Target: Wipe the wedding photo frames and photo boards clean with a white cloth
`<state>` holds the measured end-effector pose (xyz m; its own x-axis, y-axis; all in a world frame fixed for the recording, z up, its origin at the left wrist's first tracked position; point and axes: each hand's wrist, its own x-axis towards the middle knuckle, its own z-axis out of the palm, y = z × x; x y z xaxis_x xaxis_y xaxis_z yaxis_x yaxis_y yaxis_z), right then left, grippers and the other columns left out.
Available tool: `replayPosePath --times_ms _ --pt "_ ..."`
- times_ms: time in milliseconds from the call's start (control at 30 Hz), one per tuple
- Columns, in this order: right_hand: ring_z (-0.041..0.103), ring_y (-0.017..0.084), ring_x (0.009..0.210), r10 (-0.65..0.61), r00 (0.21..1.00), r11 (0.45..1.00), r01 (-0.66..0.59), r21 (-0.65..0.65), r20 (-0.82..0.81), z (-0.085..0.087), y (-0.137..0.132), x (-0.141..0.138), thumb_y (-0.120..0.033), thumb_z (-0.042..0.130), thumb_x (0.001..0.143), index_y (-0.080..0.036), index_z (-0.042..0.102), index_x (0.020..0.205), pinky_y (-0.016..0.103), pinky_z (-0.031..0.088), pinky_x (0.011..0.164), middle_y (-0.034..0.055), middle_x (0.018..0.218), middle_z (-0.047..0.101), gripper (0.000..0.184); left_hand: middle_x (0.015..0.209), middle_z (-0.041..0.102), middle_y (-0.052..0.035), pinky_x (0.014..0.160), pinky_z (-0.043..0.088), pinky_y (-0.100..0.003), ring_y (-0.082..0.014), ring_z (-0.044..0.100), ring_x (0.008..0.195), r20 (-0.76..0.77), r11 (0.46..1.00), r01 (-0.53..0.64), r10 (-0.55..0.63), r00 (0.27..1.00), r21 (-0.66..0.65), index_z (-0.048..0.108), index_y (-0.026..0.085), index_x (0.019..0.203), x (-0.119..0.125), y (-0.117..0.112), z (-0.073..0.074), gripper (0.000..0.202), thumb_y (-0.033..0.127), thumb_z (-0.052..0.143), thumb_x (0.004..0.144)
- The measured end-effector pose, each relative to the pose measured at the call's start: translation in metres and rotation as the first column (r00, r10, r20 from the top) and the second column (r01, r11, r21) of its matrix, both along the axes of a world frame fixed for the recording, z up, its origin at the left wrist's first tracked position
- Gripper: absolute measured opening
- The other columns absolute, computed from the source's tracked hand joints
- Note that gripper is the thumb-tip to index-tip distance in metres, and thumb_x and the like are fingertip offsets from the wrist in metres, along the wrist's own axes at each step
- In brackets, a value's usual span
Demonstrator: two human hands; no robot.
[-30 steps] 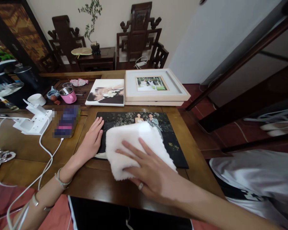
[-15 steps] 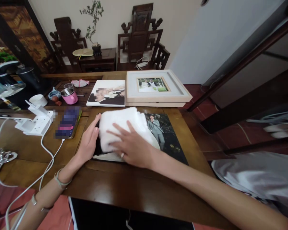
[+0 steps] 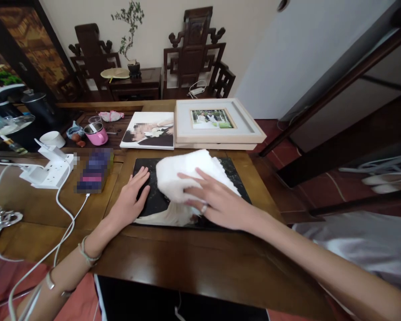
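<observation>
A dark photo print (image 3: 147, 206) lies flat on the wooden table, a pale flowing dress showing along its lower part. On top of it rests a folded white towel (image 3: 183, 166), which hides most of the picture. My right hand (image 3: 217, 200) grips the towel from its near side, fingers bent over it and slightly blurred; a ring is on one finger. At the print's left edge, my left hand (image 3: 132, 196) lies with its fingers stretched out, pressing on the corner area. Nothing is held in it.
Behind the print are a canvas photo (image 3: 153, 138) and stacked light-wood picture frames (image 3: 187, 132). To the left lie a charging phone (image 3: 94, 171), a white power strip (image 3: 55, 171) with trailing cables, and a pink mug (image 3: 96, 135). The table (image 3: 173, 258) drops off in front.
The towel has slid right across the print with my right hand, uncovering the left part of the picture. My left hand has shifted slightly right and lies flatter on the print's edge.
</observation>
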<state>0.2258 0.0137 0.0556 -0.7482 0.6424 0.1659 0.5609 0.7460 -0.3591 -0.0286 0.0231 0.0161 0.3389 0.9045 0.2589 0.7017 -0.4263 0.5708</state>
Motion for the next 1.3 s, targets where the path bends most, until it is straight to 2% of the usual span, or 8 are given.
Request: replayPosePath --times_ms 167,333,533,667,833,1033,1133,1300 --pt "0.046 0.026 0.127 -0.227 0.969 0.972 0.218 -0.091 -0.102 0.0 0.042 -0.044 -0.033 0.031 0.098 -0.023 0.057 0.122 0.051 0.023 0.114 0.0027 0.132 0.058 0.036 0.144 0.044 -0.0111 0.114 0.023 -0.05 -0.0231 0.033 0.138 -0.007 1.0 0.022 -0.022 1.0 0.017 0.049 0.017 0.134 -0.002 0.002 0.0 0.043 0.03 0.039 0.094" --pt "0.046 0.026 0.128 -0.196 0.955 0.967 0.15 -0.206 -0.223 0.005 0.056 -0.079 -0.037 0.03 0.099 -0.022 0.058 0.121 0.052 0.017 0.114 0.0026 0.135 0.056 0.039 0.141 0.049 -0.0133 0.114 0.026 -0.047 -0.0241 0.04 0.134 -0.03 1.0 0.004 -0.003 1.0 0.013 0.053 0.013 0.13 -0.002 0.002 0.002 0.042 0.029 0.041 0.093" --pt "0.032 0.034 0.135 -0.32 0.941 0.931 0.29 -0.22 -0.113 -0.007 0.042 -0.035 -0.048 0.033 0.095 -0.024 0.056 0.126 0.06 0.026 0.108 0.0042 0.139 0.051 0.045 0.144 0.045 -0.0115 0.115 0.024 -0.047 -0.0228 0.034 0.138 -0.018 1.0 0.009 -0.009 1.0 0.006 0.05 0.015 0.132 -0.002 0.001 0.001 0.043 0.029 0.04 0.094" --pt "0.035 0.035 0.134 -0.376 0.922 0.926 0.37 -0.072 -0.093 -0.017 0.031 0.017 -0.044 0.032 0.096 -0.019 0.06 0.116 0.062 0.029 0.107 0.0104 0.13 0.059 0.043 0.143 0.045 -0.012 0.115 0.024 -0.046 -0.0218 0.034 0.138 0.002 1.0 0.005 -0.005 1.0 0.014 0.051 0.014 0.131 -0.002 0.002 0.0 0.042 0.029 0.04 0.094" --pt "0.036 0.031 0.134 -0.222 0.974 0.954 0.228 0.195 -0.052 -0.02 -0.014 0.044 -0.021 0.038 0.094 -0.016 0.063 0.097 0.062 0.023 0.109 0.0185 0.128 0.058 0.026 0.143 0.045 -0.0138 0.115 0.024 -0.046 -0.022 0.033 0.138 -0.008 1.0 -0.008 0.008 1.0 0.02 0.051 0.011 0.13 -0.001 0.002 -0.001 0.042 0.03 0.04 0.094" --pt "0.027 0.03 0.138 0.013 0.998 0.992 -0.005 0.129 -0.063 -0.013 -0.082 0.022 -0.007 0.047 0.081 -0.021 0.065 0.09 0.067 0.017 0.109 0.0102 0.143 0.046 0.024 0.146 0.041 -0.0115 0.115 0.023 -0.05 -0.0221 0.028 0.14 -0.013 1.0 0.016 -0.016 1.0 -0.005 0.049 0.017 0.133 -0.002 0.004 -0.001 0.042 0.032 0.038 0.095" --pt "0.03 0.029 0.137 0.047 0.997 0.994 -0.04 0.101 -0.062 -0.012 -0.077 0.017 -0.011 0.048 0.082 -0.021 0.065 0.093 0.065 0.02 0.109 0.0087 0.142 0.046 0.023 0.147 0.04 -0.0109 0.115 0.022 -0.049 -0.0212 0.027 0.141 -0.004 1.0 0.027 -0.027 1.0 -0.004 0.047 0.017 0.134 -0.003 0.004 -0.002 0.043 0.031 0.037 0.096" --pt "0.038 0.029 0.133 -0.105 0.994 0.976 0.105 0.193 -0.01 -0.016 -0.014 0.032 -0.017 0.04 0.092 -0.017 0.064 0.1 0.063 0.024 0.109 0.017 0.135 0.053 0.025 0.147 0.04 -0.0116 0.116 0.021 -0.046 -0.0201 0.027 0.141 -0.011 0.999 0.033 -0.033 0.999 0.005 0.046 0.014 0.135 -0.005 0.003 -0.003 0.044 0.031 0.037 0.096"
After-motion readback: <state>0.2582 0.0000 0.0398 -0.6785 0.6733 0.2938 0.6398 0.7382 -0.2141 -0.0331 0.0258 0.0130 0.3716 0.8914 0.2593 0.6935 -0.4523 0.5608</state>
